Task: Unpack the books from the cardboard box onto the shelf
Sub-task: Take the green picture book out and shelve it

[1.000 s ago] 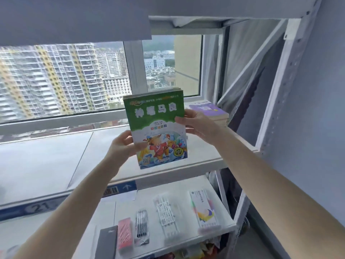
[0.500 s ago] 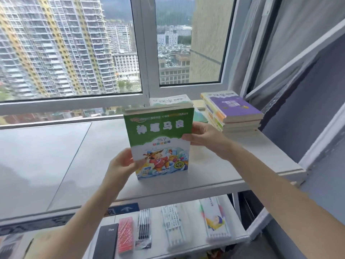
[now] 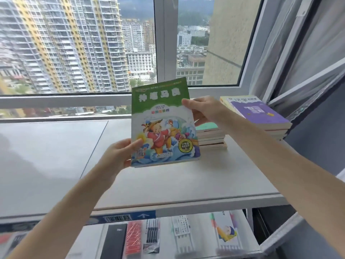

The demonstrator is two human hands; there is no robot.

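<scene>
Both my hands hold a green-topped children's book [image 3: 164,124] with a cartoon cover over the white top shelf [image 3: 168,184]. My left hand [image 3: 119,156] grips its lower left corner, thumb on the cover. My right hand [image 3: 203,111] grips its upper right edge. The book stands nearly upright, tilted slightly back, and whether its bottom edge touches the shelf I cannot tell. Behind it lies a low stack of books [image 3: 212,137] with a green cover on top. A second stack topped by a purple book [image 3: 257,114] sits at the shelf's right end. The cardboard box is out of view.
A window [image 3: 93,53] with a white frame runs behind the shelf. The lower shelf [image 3: 201,238] carries a black notebook [image 3: 113,240], a red pack [image 3: 133,238], pen packs [image 3: 152,232] and a stationery pack with a cartoon figure [image 3: 226,230]. A grey wall [image 3: 317,146] closes the right side.
The book has moved forward and to the right over the top shelf, toward the low stack. The view has come closer and lower. Both hands keep their grip.
</scene>
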